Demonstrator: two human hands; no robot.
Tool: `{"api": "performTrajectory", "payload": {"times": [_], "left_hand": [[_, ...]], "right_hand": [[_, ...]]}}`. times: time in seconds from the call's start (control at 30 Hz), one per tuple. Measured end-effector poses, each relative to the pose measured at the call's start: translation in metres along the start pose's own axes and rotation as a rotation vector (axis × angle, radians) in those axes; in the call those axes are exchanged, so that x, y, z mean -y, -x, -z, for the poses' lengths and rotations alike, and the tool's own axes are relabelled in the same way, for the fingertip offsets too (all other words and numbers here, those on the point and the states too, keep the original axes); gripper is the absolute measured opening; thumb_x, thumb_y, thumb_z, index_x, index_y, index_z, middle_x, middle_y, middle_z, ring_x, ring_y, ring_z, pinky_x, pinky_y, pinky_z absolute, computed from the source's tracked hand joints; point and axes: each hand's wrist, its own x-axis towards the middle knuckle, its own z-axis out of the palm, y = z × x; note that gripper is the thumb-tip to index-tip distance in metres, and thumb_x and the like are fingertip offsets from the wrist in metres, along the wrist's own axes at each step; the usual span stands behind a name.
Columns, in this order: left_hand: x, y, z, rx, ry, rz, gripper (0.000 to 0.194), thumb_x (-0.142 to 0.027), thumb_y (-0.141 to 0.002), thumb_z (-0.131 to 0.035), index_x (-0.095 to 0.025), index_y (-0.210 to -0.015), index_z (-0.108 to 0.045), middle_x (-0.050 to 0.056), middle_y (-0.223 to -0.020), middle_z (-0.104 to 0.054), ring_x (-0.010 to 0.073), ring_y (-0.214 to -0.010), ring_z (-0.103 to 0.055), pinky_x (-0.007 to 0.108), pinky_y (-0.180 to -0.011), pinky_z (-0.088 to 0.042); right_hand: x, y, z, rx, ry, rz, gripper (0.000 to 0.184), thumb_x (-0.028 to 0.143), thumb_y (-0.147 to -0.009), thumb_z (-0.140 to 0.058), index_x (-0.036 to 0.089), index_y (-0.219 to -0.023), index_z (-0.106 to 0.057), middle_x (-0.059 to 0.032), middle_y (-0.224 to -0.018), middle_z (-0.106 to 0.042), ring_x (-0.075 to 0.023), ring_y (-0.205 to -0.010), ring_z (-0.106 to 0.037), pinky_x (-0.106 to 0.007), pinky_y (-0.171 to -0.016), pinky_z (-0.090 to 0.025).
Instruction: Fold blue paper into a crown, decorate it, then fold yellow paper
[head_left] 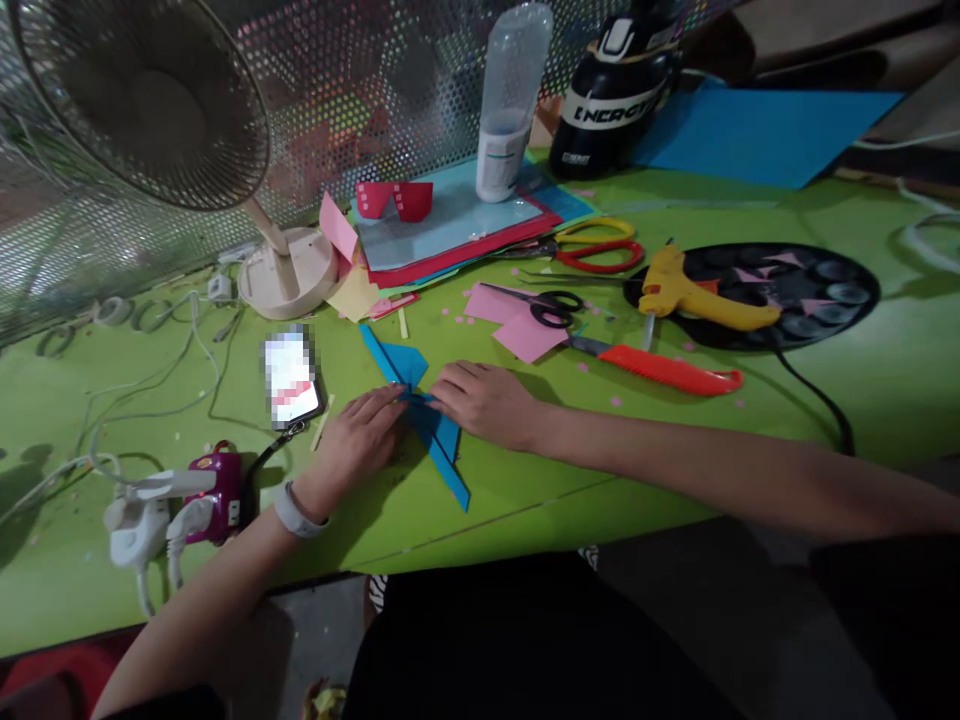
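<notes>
A folded blue paper shape point(435, 440) lies on the green table point(525, 480), long and pointed at both ends. My left hand point(360, 435) rests on its left side with fingers pressed flat on the fold. My right hand point(484, 400) lies on its right side, fingers stretched toward the left hand and pressing the paper down. The fingertips of both hands meet near the middle of the shape. A white band sits on my left wrist.
A phone point(292, 380) lies left of the hands. Beyond are pink paper pieces point(517, 325), black scissors point(544, 305), red-and-yellow scissors point(592, 245), an orange-handled cutter point(660, 368), a yellow glue gun point(694, 295) on a black tray, a fan point(172, 110), a bottle point(506, 100), plugs point(172, 505).
</notes>
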Motion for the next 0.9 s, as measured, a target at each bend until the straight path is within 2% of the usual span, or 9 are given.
{"api": "performTrajectory", "payload": {"times": [0.07,0.13,0.37,0.57,0.67,0.8,0.9], "left_hand": [[0.001,0.001,-0.004,0.004,0.023,0.003,0.031,-0.014,-0.094,-0.046,-0.016,-0.123,-0.056,0.014,-0.134,-0.06,0.0238,-0.12,-0.061,0.043,-0.101,-0.053],[0.0,0.002,-0.006,-0.006,0.035,0.005,0.031,-0.015,-0.095,-0.045,-0.014,-0.125,-0.055,0.015,-0.134,-0.06,0.0233,-0.12,-0.061,0.042,-0.101,-0.053],[0.002,0.003,-0.013,-0.065,-0.054,-0.066,0.034,-0.014,-0.096,-0.046,-0.013,-0.129,-0.054,0.015,-0.133,-0.061,0.0249,-0.119,-0.062,0.042,-0.099,-0.056],[0.002,0.004,-0.013,-0.033,-0.098,-0.081,0.035,-0.014,-0.097,-0.044,-0.013,-0.13,-0.055,0.014,-0.133,-0.062,0.025,-0.121,-0.061,0.041,-0.1,-0.055],[0.001,0.003,-0.01,-0.014,-0.112,-0.087,0.035,-0.011,-0.095,-0.043,-0.012,-0.128,-0.056,0.015,-0.132,-0.062,0.0258,-0.12,-0.061,0.041,-0.099,-0.056],[-0.001,0.001,-0.006,-0.005,-0.115,-0.084,0.032,-0.013,-0.096,-0.043,-0.012,-0.125,-0.057,0.016,-0.128,-0.064,0.0256,-0.117,-0.063,0.041,-0.097,-0.057],[-0.002,0.0,-0.005,0.007,-0.113,-0.078,0.029,-0.014,-0.098,-0.044,-0.014,-0.122,-0.058,0.014,-0.127,-0.064,0.025,-0.117,-0.063,0.04,-0.096,-0.057]], "right_hand": [[-0.001,0.002,-0.001,-0.009,-0.01,-0.028,0.028,0.031,-0.1,-0.047,0.011,-0.1,-0.065,-0.0132,-0.095,-0.063,-0.0229,-0.089,-0.057,-0.033,-0.066,-0.043],[-0.002,0.002,-0.002,0.005,-0.041,-0.051,0.028,0.033,-0.099,-0.048,0.011,-0.1,-0.066,-0.0129,-0.096,-0.062,-0.0231,-0.091,-0.057,-0.032,-0.067,-0.044],[-0.007,-0.003,-0.002,0.038,-0.06,-0.072,0.028,0.028,-0.1,-0.045,0.013,-0.098,-0.068,-0.0113,-0.093,-0.063,-0.0215,-0.089,-0.056,-0.031,-0.067,-0.043],[-0.006,-0.005,-0.005,-0.051,-0.078,-0.044,0.026,0.017,-0.099,-0.044,0.014,-0.091,-0.068,-0.0097,-0.089,-0.065,-0.0201,-0.086,-0.057,-0.033,-0.072,-0.042],[-0.006,-0.005,-0.007,-0.063,-0.149,-0.038,0.026,0.019,-0.1,-0.044,0.016,-0.094,-0.068,-0.0085,-0.088,-0.066,-0.02,-0.085,-0.058,-0.034,-0.075,-0.042],[-0.007,-0.007,-0.009,-0.006,-0.323,-0.108,0.023,0.033,-0.096,-0.054,0.016,-0.104,-0.067,-0.0094,-0.095,-0.068,-0.0219,-0.092,-0.059,-0.036,-0.082,-0.045],[-0.009,-0.009,-0.01,0.015,-0.394,-0.155,0.02,0.031,-0.094,-0.058,0.018,-0.104,-0.07,-0.0073,-0.092,-0.067,-0.0208,-0.089,-0.06,-0.036,-0.082,-0.046]]}}
